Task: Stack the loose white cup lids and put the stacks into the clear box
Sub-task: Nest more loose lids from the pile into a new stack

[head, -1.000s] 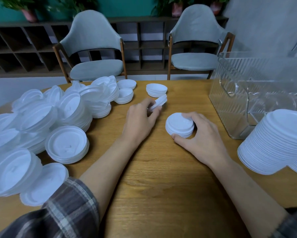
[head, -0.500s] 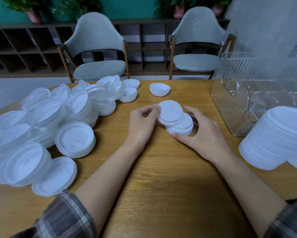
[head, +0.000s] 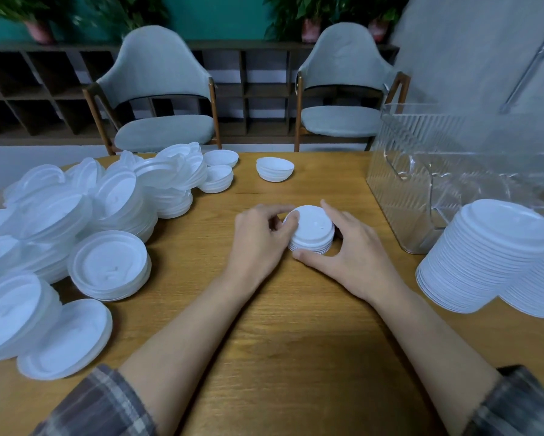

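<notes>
Lids in a small stack [head: 313, 229] are sitting near the middle of the wooden table [head: 280, 341]. The left hand [head: 258, 243] is gripping its 9 o'clock edge with curled fingers, and the right hand [head: 352, 256] is curving thumb and fingers around its 3 o'clock side. The clear box [head: 421, 190] is standing at 2 o'clock, tall stacks [head: 484, 256] are leaning at 3 o'clock, and loose lids [head: 75, 221] are sprawling at 9 o'clock.

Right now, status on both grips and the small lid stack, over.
Left grip pinches small lid stack at left rim. Right grip curls round right side. Stack on table, not yet in clear box. Tall lid stacks beside box.
</notes>
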Tool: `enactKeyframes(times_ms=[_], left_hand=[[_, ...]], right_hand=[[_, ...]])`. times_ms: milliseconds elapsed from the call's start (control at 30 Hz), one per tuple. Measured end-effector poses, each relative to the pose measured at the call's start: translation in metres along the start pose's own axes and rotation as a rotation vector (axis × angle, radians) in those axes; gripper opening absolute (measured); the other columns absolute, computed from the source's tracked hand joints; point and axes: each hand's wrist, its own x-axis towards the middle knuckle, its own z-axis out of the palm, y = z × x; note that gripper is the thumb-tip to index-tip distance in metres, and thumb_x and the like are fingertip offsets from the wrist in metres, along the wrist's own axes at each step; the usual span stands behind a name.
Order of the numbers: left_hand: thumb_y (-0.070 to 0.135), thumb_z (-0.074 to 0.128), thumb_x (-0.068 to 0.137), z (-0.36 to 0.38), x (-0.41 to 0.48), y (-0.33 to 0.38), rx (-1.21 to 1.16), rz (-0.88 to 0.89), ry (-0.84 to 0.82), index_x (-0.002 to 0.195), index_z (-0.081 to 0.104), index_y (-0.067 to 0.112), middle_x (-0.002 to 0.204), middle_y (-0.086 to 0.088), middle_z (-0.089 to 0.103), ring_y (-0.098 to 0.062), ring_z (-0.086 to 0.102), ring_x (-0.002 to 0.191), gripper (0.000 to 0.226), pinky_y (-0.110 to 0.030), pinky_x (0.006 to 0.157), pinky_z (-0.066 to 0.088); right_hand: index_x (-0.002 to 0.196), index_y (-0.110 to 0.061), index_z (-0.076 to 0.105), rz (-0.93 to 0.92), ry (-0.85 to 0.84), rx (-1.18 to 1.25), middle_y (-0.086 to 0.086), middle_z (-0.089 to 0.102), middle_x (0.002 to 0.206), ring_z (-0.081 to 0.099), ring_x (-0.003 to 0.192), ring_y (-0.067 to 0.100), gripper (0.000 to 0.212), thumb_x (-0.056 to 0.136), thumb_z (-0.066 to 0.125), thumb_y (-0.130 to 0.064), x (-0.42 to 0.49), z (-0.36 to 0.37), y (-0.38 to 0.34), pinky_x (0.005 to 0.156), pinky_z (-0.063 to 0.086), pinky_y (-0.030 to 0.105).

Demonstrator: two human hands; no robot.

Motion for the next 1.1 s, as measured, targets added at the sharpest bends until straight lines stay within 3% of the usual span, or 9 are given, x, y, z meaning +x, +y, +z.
enactKeyframes(times_ms=[133,300,533,667,700,767,833,900,1100], left_hand=[[0.028,0.070,0.098,0.001,0.004,-0.002,-0.005,-0.034,-0.022,0.106,0.084,0.022,0.073,0.006,0.073,-0.003,0.059,0.069,0.017,-0.007,0.068,0.038],[0.028,0.071,0.097,0.002,0.005,-0.003,-0.039,-0.084,-0.033,0.101,0.085,0.020,0.072,0.021,0.070,0.004,0.060,0.065,0.016,-0.006,0.064,0.039],[0.031,0.070,0.099,0.002,0.004,-0.005,-0.038,-0.081,-0.040,0.096,0.084,0.019,0.074,-0.001,0.075,-0.010,0.062,0.071,0.019,-0.009,0.062,0.040],[0.032,0.062,0.104,0.001,0.008,-0.009,0.040,0.004,0.016,0.068,0.068,0.016,0.060,0.003,0.057,-0.013,0.050,0.062,0.040,-0.024,0.062,0.036],[0.030,0.063,0.103,-0.001,0.013,-0.013,0.072,0.033,0.063,0.073,0.070,0.017,0.067,0.005,0.058,-0.008,0.051,0.064,0.034,-0.022,0.065,0.037],[0.024,0.065,0.099,-0.005,0.022,-0.023,0.149,0.075,0.120,0.103,0.078,0.016,0.093,0.003,0.064,-0.005,0.060,0.078,0.016,-0.022,0.079,0.046],[0.016,0.063,0.096,-0.005,0.033,-0.033,0.261,0.111,0.099,0.124,0.074,0.014,0.114,-0.002,0.064,-0.017,0.064,0.102,0.029,-0.030,0.093,0.049],[0.009,0.061,0.095,-0.002,0.045,-0.038,0.339,0.158,0.072,0.132,0.069,0.010,0.126,-0.006,0.064,-0.025,0.060,0.118,0.037,-0.034,0.100,0.047],[-0.002,0.058,0.091,0.014,0.083,-0.036,0.511,0.282,0.016,0.140,0.062,0.005,0.142,-0.011,0.061,-0.029,0.055,0.132,0.049,-0.037,0.105,0.044]], right_hand=[[0.163,-0.020,0.033,0.025,-0.012,-0.017,-0.008,0.051,0.150,0.041,0.142,0.012,0.100,0.082,0.076,-0.061,0.000,0.001,-0.002,0.102,0.024,0.015],[0.163,-0.020,0.033,0.044,-0.033,-0.045,-0.010,0.041,0.160,0.030,0.147,0.011,0.096,0.085,0.073,-0.061,-0.001,0.000,-0.003,0.104,0.017,0.014],[0.163,-0.023,0.030,0.066,-0.062,-0.058,-0.006,0.039,0.163,0.029,0.150,0.014,0.098,0.085,0.073,-0.063,-0.001,-0.002,-0.005,0.105,0.018,0.018],[0.164,-0.030,0.026,0.078,-0.059,-0.035,-0.004,0.042,0.161,0.031,0.149,0.017,0.099,0.084,0.075,-0.061,-0.003,-0.003,-0.006,0.104,0.022,0.023],[0.163,-0.032,0.028,0.074,-0.050,-0.030,-0.005,0.043,0.159,0.032,0.148,0.017,0.096,0.085,0.076,-0.059,-0.003,-0.003,-0.006,0.104,0.023,0.023],[0.160,-0.032,0.036,0.071,-0.019,-0.017,-0.008,0.046,0.156,0.034,0.145,0.016,0.089,0.085,0.077,-0.056,-0.003,-0.001,-0.006,0.104,0.024,0.023],[0.155,-0.031,0.043,0.075,0.014,-0.011,-0.009,0.051,0.150,0.039,0.141,0.017,0.082,0.085,0.078,-0.055,-0.002,0.001,-0.004,0.103,0.027,0.024],[0.152,-0.031,0.046,0.075,0.040,-0.010,-0.009,0.055,0.145,0.044,0.138,0.017,0.080,0.084,0.079,-0.056,0.000,0.004,-0.002,0.103,0.032,0.026],[0.151,-0.033,0.045,0.069,0.047,0.005,-0.012,0.054,0.144,0.042,0.138,0.015,0.078,0.084,0.078,-0.057,0.001,0.006,0.003,0.105,0.035,0.030]])
